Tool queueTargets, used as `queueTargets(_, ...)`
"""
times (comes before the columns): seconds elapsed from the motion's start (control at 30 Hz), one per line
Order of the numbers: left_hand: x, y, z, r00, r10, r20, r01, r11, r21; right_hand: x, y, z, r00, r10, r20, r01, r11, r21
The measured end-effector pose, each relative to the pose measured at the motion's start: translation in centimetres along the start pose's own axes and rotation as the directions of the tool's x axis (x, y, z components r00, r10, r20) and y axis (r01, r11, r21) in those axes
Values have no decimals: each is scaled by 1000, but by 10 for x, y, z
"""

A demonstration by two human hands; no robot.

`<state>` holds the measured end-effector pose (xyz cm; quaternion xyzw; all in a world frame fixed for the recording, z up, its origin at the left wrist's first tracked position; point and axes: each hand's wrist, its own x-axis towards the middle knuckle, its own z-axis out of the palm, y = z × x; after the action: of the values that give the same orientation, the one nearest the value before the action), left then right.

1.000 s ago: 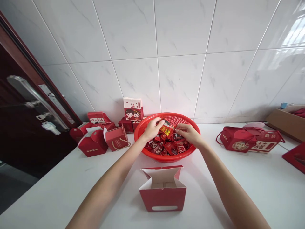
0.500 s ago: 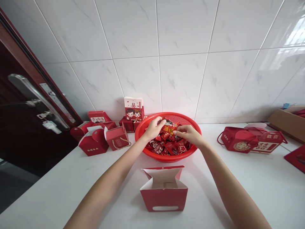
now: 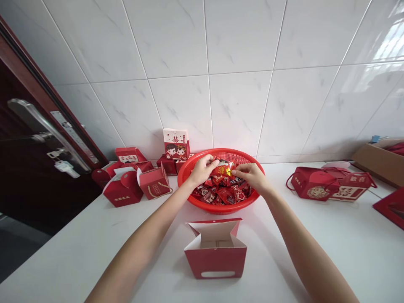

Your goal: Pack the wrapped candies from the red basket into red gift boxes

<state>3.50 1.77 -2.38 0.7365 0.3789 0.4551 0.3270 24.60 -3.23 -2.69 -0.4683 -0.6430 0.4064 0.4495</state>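
Your right hand (image 3: 252, 176) has closed in; both hands pinch a candy packet (image 3: 223, 169), left hand (image 3: 202, 169) opposite, above the basket (image 3: 195, 166).

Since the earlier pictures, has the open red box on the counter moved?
No. The open red box sits in the same spot on the white counter, just in front of the red basket; small shifts match the camera's own motion.

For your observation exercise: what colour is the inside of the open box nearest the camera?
White inside the open box, red outside; the head view shows it.
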Motion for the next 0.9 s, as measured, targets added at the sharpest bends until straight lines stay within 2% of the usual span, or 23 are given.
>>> queueTargets(0.07, 0, -1, -2, 999, -36, 18, 35, 999, 10, 1, 2, 0, 1000, -16, -26, 15, 999, -42)
queueTargets(0.13, 1, -2, -3, 986, -144, 87, 138, 987, 78, 2, 5, -1, 998, -30, -63, 25, 996, -84)
queueTargets(0.2, 1, -3, -6, 948, -266, 173, 228, 950, 212, 3, 7, -1, 996, -32, -88, 22, 994, -108)
queueTargets(0.27, 1, -4, -10, 916, -327, 233, 236, 907, 348, 3, 8, 0, 995, -26, -100, 14, 992, -125)
queueTargets(0.37, -2, -2, -20, 880, -341, 331, 147, 858, 492, 3, 9, 0, 993, -25, -113, 6, 987, -160)
queueTargets(0.5, -9, 5, -31, 762, -419, 493, -6, 758, 653, 3, 8, 1, 993, -34, -117, 10, 979, -206)
queueTargets(0.6, -12, 9, -32, 689, -484, 539, -88, 683, 725, 3, 8, 1, 993, -29, -111, 3, 973, -232)
queueTargets(0.77, -12, 13, -21, 650, -528, 546, -304, 478, 824, 1, 5, 1, 993, -35, -111, 3, 963, -271)
queueTargets(0.83, -12, 14, -17, 649, -537, 539, -330, 440, 835, 0, 4, 1, 993, -39, -112, 6, 960, -281)
queueTargets(0.9, -12, 15, -14, 662, -550, 509, -308, 420, 854, 0, 4, 1, 993, -38, -110, 5, 959, -285)
